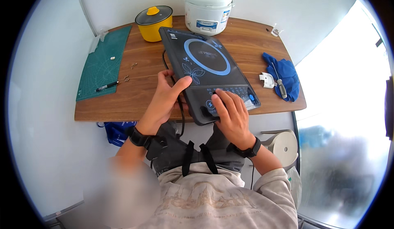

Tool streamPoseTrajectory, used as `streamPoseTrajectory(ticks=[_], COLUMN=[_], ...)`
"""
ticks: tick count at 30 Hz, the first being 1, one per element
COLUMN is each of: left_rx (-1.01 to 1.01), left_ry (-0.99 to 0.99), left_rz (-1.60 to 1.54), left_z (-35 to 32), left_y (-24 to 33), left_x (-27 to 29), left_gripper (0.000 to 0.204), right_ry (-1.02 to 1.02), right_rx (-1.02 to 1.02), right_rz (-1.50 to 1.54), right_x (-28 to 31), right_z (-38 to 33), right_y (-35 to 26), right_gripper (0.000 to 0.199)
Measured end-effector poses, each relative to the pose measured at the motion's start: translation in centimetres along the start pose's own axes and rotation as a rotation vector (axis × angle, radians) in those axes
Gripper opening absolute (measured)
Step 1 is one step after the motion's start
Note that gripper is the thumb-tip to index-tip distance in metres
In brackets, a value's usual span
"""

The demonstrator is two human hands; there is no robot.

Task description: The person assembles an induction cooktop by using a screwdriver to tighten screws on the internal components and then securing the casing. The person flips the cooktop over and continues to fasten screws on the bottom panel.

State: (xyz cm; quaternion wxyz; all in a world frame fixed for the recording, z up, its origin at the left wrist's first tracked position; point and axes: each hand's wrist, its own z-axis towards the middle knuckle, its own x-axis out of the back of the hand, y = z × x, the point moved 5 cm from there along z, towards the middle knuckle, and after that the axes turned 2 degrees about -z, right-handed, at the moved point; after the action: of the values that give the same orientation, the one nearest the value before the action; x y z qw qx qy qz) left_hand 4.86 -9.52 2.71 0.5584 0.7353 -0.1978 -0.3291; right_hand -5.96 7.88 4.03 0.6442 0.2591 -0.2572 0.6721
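Note:
A black induction cooker (230,74) with a blue ring and butterfly patterns is tilted over the table's front edge. My left hand (166,93) grips its left side, thumb on top and fingers beneath. A black power cord (183,120) hangs beside that hand. Over the control panel (246,93) at the near end lies my right hand (234,116), its fingers bent and close together. Dark patches show by its fingertips, and whether it holds something small there cannot be made out.
On the wooden table (143,81) stand a yellow pot (154,30) and a white rice cooker (205,13). A green cutting mat (100,61) bears a black pen (107,86); small screws (126,79) lie nearby. At right are a screwdriver (281,87), blue cloth (292,81) and white plastic piece (267,80).

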Motion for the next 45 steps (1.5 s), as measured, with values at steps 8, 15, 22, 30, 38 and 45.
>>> streamPoseTrajectory(ticks=[8,15,22,30,38,45], left_rx=[-0.002,-0.042,-0.026,0.06,0.101,0.158], left_ry=[-0.079,-0.206,-0.21,-0.157,-0.199,-0.258], left_rz=[-0.057,-0.178,-0.054,0.083,0.215,0.228], left_z=[0.5,0.9,1.7,2.3,2.4,2.7], left_y=[2.0,2.6,0.2,-3.1,-6.6,-7.7], left_x=[-1.7,-3.6,-0.4,3.7,3.7,0.9], left_gripper=[0.067,0.034,0.024,0.022,0.029,0.037], right_ry=[0.134,0.229,0.285,0.668,0.795,0.846], right_rx=[-0.028,-0.132,-0.756,-0.838,-1.065,-1.225], right_rz=[0.067,0.143,0.145,0.465,0.833,1.053], right_x=[1.0,2.2,4.6,6.8,5.4,2.8], right_z=[1.0,1.3,-0.8,-1.4,-4.1,-7.7], right_y=[2.4,5.0,7.1,9.7,11.9,14.1], right_gripper=[0.064,0.067,0.06,0.054,0.052,0.049])
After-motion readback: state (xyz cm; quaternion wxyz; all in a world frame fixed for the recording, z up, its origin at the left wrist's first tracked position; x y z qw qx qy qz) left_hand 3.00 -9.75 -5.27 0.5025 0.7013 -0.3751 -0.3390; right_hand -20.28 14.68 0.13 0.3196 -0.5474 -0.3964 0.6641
